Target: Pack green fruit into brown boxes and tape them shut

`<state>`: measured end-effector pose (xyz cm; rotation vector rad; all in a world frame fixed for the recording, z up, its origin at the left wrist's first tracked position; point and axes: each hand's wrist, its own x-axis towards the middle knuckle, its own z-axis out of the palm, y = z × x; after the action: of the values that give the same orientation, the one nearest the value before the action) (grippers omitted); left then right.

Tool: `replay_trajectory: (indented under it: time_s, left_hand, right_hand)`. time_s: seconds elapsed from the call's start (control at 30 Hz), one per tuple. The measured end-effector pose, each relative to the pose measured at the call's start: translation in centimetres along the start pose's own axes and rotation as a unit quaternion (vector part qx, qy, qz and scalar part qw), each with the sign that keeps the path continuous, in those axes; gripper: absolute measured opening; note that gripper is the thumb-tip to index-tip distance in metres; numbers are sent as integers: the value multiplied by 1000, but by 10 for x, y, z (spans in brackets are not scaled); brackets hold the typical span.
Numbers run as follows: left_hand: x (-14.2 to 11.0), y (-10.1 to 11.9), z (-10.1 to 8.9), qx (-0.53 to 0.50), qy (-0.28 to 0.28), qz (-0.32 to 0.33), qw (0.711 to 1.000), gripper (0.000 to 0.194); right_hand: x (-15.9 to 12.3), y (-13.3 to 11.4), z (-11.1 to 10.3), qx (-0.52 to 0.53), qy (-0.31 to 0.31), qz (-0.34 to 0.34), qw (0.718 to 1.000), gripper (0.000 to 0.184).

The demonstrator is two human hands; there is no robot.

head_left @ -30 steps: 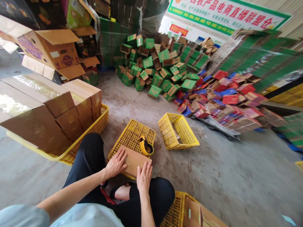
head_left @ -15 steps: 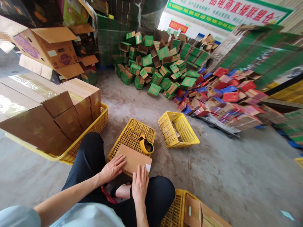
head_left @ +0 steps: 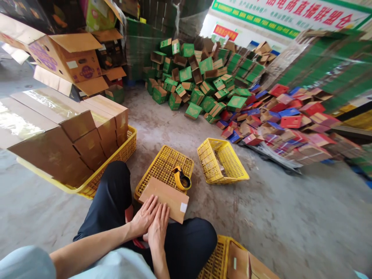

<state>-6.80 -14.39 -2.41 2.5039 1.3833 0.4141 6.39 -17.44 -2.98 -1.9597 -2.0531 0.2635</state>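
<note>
A small brown cardboard box lies flat on an upturned yellow plastic crate between my knees, a white label at its right end. My left hand rests on the box's near edge, fingers stretched out. Close beside it, my right hand lays its extended fingertips on the same edge, the two hands touching. Neither hand grips anything. Just behind the box, a yellow tape dispenser sits on the crate.
Left of my knee stands a large yellow basket packed with brown cartons. An open yellow basket is ahead to the right, another crate by my right knee. Green boxes and red boxes lie piled farther back.
My right hand has slid left along the box from near its label to beside my left hand. The view has shifted slightly.
</note>
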Motion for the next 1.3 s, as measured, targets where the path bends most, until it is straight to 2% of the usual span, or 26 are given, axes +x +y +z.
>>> replay_trajectory:
  time_s: [0.07,0.17,0.27,0.37,0.47,0.63,0.9,1.07,1.17,1.3]
  left_hand:
    - [-3,-12,-6,-11,-7,29,999,67]
    - [-5,-40,-19,-26,-3,38,999,61]
    - [-6,-62,-26,-11,30,-10,999,55]
    - [-5,-69,-25,13,68,-58,996,56]
    - [1,-62,-18,23,84,-75,993,61]
    - [22,-47,-4,22,95,-95,991,75]
    - [43,-39,7,34,101,-101,989,82]
    - [50,-24,11,48,111,-113,986,89]
    - [52,-14,12,44,95,-92,990,92]
    - [53,-2,9,39,47,-46,997,78]
  right_hand:
    - [-1,1,-3,-2,-2,-23,1000,59]
    - [2,17,-17,-16,7,-24,1000,58]
    - [5,42,-36,-42,17,13,999,62]
    - [9,62,-49,-80,15,83,993,70]
    - [17,70,-53,-94,-7,135,986,75]
    - [35,66,-45,-84,-33,169,981,78]
    - [47,63,-33,-71,-8,188,980,90]
    - [57,49,-33,-90,2,190,978,94]
    - [59,38,-30,-111,-2,187,976,89]
    - [61,22,-21,-105,11,134,985,79]
